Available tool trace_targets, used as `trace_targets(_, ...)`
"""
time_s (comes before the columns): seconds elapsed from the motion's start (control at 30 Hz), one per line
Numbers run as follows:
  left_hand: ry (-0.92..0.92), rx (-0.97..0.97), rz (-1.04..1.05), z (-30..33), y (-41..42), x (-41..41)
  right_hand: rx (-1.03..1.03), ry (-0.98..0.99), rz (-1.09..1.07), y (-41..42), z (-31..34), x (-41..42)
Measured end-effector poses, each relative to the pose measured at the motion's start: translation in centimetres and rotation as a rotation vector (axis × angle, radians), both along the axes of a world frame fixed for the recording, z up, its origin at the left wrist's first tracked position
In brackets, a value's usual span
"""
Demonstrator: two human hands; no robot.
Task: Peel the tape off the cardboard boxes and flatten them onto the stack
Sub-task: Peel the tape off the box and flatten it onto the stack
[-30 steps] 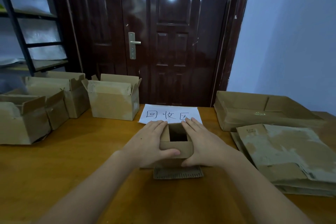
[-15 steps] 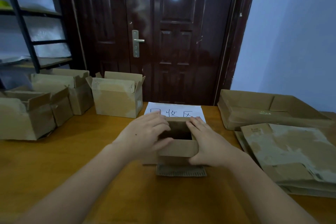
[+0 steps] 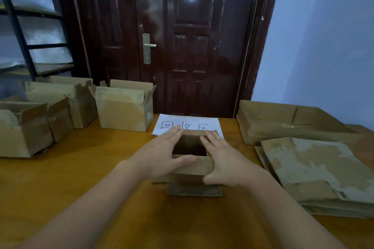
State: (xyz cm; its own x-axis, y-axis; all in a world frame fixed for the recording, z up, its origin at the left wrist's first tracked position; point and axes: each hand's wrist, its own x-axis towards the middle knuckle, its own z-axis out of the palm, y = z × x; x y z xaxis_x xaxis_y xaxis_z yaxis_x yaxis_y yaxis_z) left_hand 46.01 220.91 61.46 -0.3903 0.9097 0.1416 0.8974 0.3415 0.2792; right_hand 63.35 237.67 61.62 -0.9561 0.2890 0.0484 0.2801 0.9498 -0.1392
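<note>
Hands on a small open cardboard box [image 3: 192, 164] at table centre: L hand [image 3: 162, 153] lies along its left side, fingers straight and close together, pointing toward the door, thumb stretched across the near wall's top edge; R hand [image 3: 223, 159] mirrors it on the right side, fingers straight and slightly spread over the rim, thumb tucked down at the near right corner. Box is upright, top open w/ dark interior showing btwn the hands; a corrugated flap [image 3: 193, 189] lies flat on the wooden table [image 3: 81, 172] in front of it, toward the camera. Box's far edge overlaps a white paper sheet [image 3: 188, 123] w/ handwritten characters, partly hidden by the fingertips. Right side: stack of flattened cardboard [image 3: 317, 170] near the table edge, and behind it a shallow open cardboard tray [image 3: 283, 123]. Left side: several open boxes still upright — nearest-centre one [image 3: 124, 107] w/ flaps up, another [image 3: 66, 97] behind-left, two more [image 3: 26, 127] at the far left, touching each other. Can't tell if any tape is left on the held box. Dark wooden door [image 3: 182, 42] w/ metal handle behind the table; black metal shelf rack [image 3: 22, 26] at upper left.
</note>
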Motion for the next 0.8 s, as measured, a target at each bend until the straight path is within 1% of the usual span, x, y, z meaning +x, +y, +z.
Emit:
trace_targets(0.07,-0.040,-0.023,-0.029,-0.1,1.3,0.1,-0.017,0.010,-0.005,0.0,0.1,0.0)
trace_targets(0.13,-0.095,-0.003,-0.012,-0.5,1.6,-0.1,0.008,0.016,0.000,-0.1,0.3,0.0)
trace_targets(0.27,-0.103,0.032,-0.015,-1.0,1.3,-0.5,0.179,0.031,0.121,-0.6,0.8,-0.5)
trace_targets(0.33,-0.091,0.028,-0.021,-0.9,1.3,-0.5,0.229,0.026,0.182,-1.0,1.3,-0.7)
trace_targets(0.43,-0.089,0.012,-0.018,-0.6,1.3,-0.2,0.324,0.039,0.213,-1.0,2.3,-0.4)
trace_targets(0.5,-0.068,0.016,-0.019,-0.6,1.4,-0.3,0.374,0.120,0.205,-0.5,2.9,0.1)
trace_targets(0.57,-0.053,0.015,-0.020,-0.8,1.4,-0.4,0.430,0.180,0.138,0.3,3.6,0.9)
trace_targets(0.63,-0.063,0.013,-0.017,-1.0,1.4,-0.6,0.479,0.132,0.028,1.1,3.8,2.0)
trace_targets(0.67,-0.067,0.012,-0.015,-1.0,1.5,-0.6,0.462,0.091,-0.018,1.3,3.2,2.5)
trace_targets(0.7,-0.064,0.015,-0.014,-1.1,1.5,-0.5,0.401,0.070,-0.059,1.3,2.3,3.0)
trace_targets(0.8,-0.057,0.027,-0.012,-1.0,1.7,-0.2,0.065,0.178,-0.178,-0.1,-1.3,3.8)
